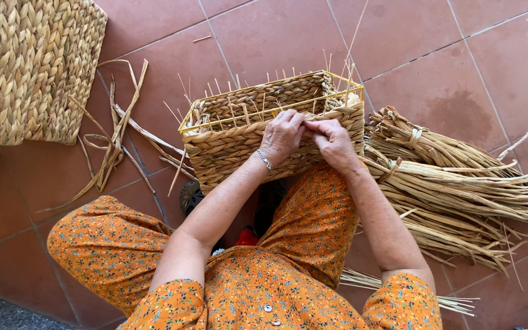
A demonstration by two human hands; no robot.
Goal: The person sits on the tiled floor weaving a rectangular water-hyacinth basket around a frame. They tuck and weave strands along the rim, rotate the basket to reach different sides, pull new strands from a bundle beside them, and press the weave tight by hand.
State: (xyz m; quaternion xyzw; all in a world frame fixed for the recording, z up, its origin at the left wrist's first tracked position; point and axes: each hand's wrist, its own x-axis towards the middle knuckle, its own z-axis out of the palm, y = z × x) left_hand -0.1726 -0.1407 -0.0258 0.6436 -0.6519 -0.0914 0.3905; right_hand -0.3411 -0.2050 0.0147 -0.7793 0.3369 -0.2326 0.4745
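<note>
Half-woven rectangular straw basket on a yellow wire frame (258,122) lies long axis 9 to 3 o'clock, its near rim at 12 o'clock from both hands, left hand (282,137) and right hand (332,142) equally close, apparently pinching 1 strand there.

blocked right: reed bundle (459,177) | left: loose strips (114,143) | free: far tiles (447,55)

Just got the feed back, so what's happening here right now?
A person in an orange flowered dress sits on the tiled floor, both hands at the near rim of a half-woven basket on a yellow wire frame. The left hand and right hand pinch the top strands. Bundled dried reeds lie to the right, loose strips and a finished woven piece to the left.
</note>
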